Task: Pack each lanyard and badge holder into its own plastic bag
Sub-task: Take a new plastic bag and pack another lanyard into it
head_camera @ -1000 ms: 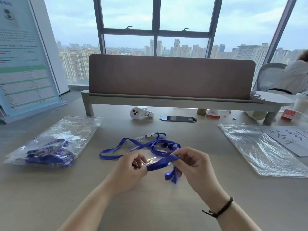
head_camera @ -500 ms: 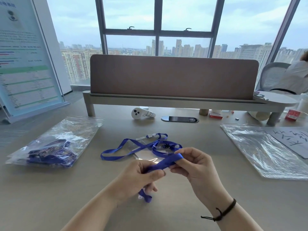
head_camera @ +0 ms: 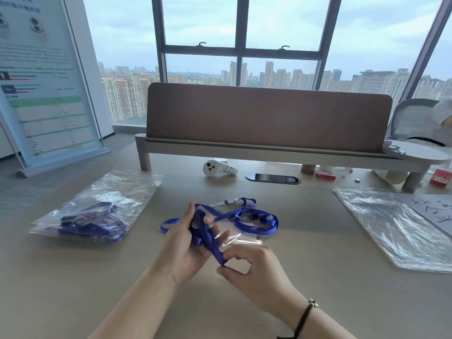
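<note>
A blue lanyard [head_camera: 256, 220] lies partly looped on the desk, clipped to a clear badge holder [head_camera: 241, 237] beneath it. My left hand [head_camera: 188, 243] is raised with the strap wound around its fingers. Just below and to the right, my right hand [head_camera: 249, 267] pinches the strap's free end between thumb and forefinger. On the left lie plastic bags [head_camera: 97, 209] filled with blue lanyards. A stack of empty clear bags [head_camera: 393, 223] lies on the right.
A brown desk divider [head_camera: 266, 116] on a raised shelf stands across the back. Under it sit a white controller [head_camera: 217, 168], a dark phone-like slab [head_camera: 272, 178] and small red boxes. A poster stand [head_camera: 46, 81] is far left; paper with writing [head_camera: 433, 209] is far right.
My left hand has turned upright and gathered more strap around its fingers. My right hand has dropped lower, pulling the strap end down. The loose loop on the desk has shrunk.
</note>
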